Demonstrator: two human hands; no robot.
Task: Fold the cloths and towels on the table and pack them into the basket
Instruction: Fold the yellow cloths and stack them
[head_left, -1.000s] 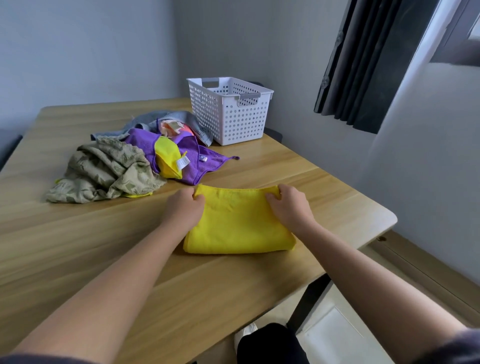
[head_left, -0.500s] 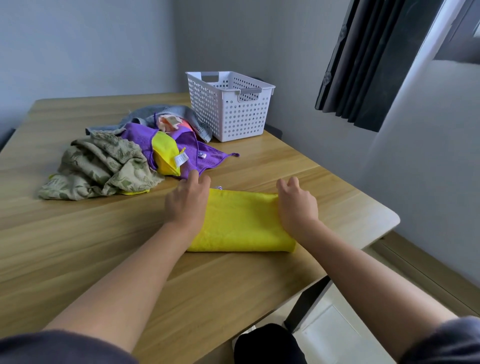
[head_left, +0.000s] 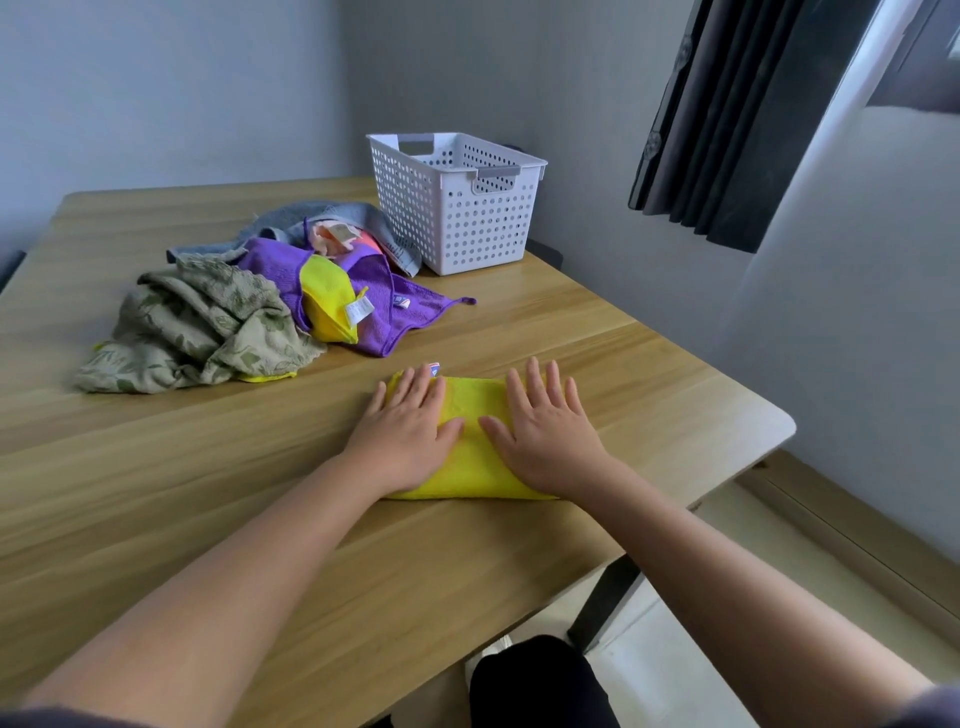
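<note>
A folded yellow cloth (head_left: 474, 457) lies on the wooden table (head_left: 156, 493) near its right front corner. My left hand (head_left: 410, 431) rests flat on the cloth's left half, fingers spread. My right hand (head_left: 545, 436) presses flat on its right half, fingers apart. Neither hand grips anything. A white perforated basket (head_left: 457, 208) stands at the back of the table; no cloth shows inside it. Left of the basket lies a heap of unfolded cloths: a purple cloth (head_left: 379, 306), a small yellow cloth (head_left: 324, 296), a green leaf-patterned towel (head_left: 197, 327), a grey towel (head_left: 322, 215) and an orange cloth (head_left: 337, 236).
The table's right edge (head_left: 748, 457) is close to my right hand, with floor below it. A dark curtain (head_left: 737, 114) hangs at the upper right. A grey wall stands behind the table. A dark shape (head_left: 535, 680) shows below the table's front edge.
Both hands have let go of the cloth's far edge and moved inward, now lying flat with fingers spread. The yellow cloth looks narrower, with a small label now showing at its far left corner.
</note>
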